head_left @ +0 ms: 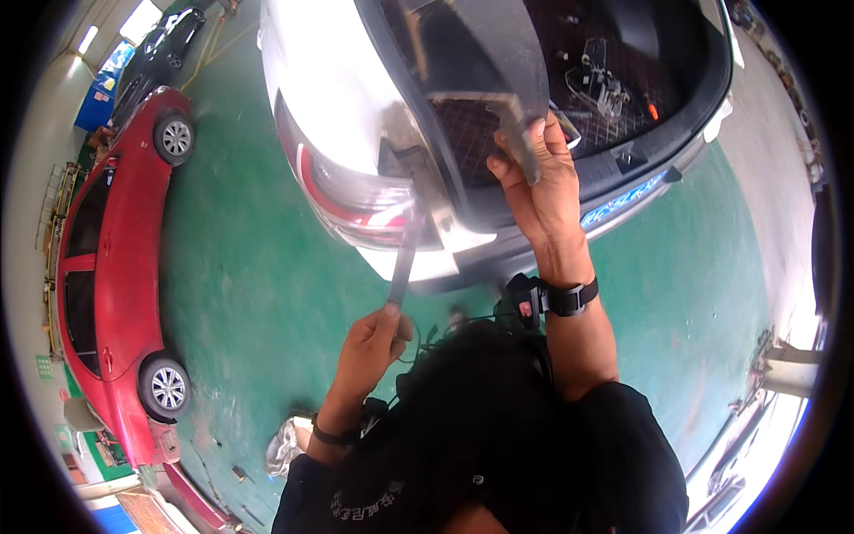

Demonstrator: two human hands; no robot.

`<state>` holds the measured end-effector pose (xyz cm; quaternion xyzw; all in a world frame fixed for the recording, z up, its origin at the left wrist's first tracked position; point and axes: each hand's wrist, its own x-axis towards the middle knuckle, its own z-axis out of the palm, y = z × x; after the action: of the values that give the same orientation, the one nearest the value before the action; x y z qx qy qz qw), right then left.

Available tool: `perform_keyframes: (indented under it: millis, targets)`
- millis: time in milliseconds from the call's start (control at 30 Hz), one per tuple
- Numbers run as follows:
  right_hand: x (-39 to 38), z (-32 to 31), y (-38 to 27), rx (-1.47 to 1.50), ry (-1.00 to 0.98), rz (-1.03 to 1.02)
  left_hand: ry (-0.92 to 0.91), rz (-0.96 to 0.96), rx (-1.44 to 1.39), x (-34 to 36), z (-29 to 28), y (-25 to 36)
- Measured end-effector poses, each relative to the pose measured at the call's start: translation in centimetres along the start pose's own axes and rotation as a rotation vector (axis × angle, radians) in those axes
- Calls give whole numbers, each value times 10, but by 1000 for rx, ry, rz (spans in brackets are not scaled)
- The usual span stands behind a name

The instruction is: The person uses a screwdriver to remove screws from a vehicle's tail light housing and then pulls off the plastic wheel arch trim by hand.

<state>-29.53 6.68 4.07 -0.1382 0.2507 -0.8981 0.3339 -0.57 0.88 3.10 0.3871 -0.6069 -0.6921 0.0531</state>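
My left hand point(372, 350) pinches the lower end of a thin, flat grey strip point(405, 262). The strip's blurred upper end lies in front of the tail light point(356, 198) of a white car; I cannot tell whether they touch. Raised over the open boot, my right hand point(544, 178) holds a flat grey piece with a jagged edge point(519, 142) between thumb and fingers. Above this piece spreads a dark, see-through curved shape point(489, 53); whether the two are joined is unclear. A dark patch point(405, 158) shows on the body corner beside the tail light.
In the boot point(623, 142) lie a tangle of metal parts point(605, 89) and an orange-tipped item point(653, 111). A red car point(124, 258) stands at the left on the green floor point(240, 267), with a dark car point(160, 58) behind it. A crumpled pale bag point(285, 448) lies near my left arm.
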Motion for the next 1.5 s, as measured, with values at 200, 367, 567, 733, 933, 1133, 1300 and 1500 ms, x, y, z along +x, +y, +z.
perform_keyframes:
  millis: [200,367,567,733,933,1133,1300,1500]
  targets:
    - [3,-46,-5,211,132,289,90,201,-26,2,13,15]
    - [-20,-84,-2,340,172,571,125,388,-175,8,42,5]
    - [-35,-96,-33,570,133,739,97,400,-349,34,92,27]
    - [-24,-127,-74,648,87,801,76,334,-352,58,141,46]
    - [-5,-171,-111,699,107,806,135,180,-358,80,189,53]
    - [20,-221,-106,37,273,590,167,87,-344,83,200,46]
    - [42,-247,-71,-528,268,576,146,-18,-350,85,185,31]
    - [89,-266,3,-663,221,545,-10,-74,-142,99,166,22]
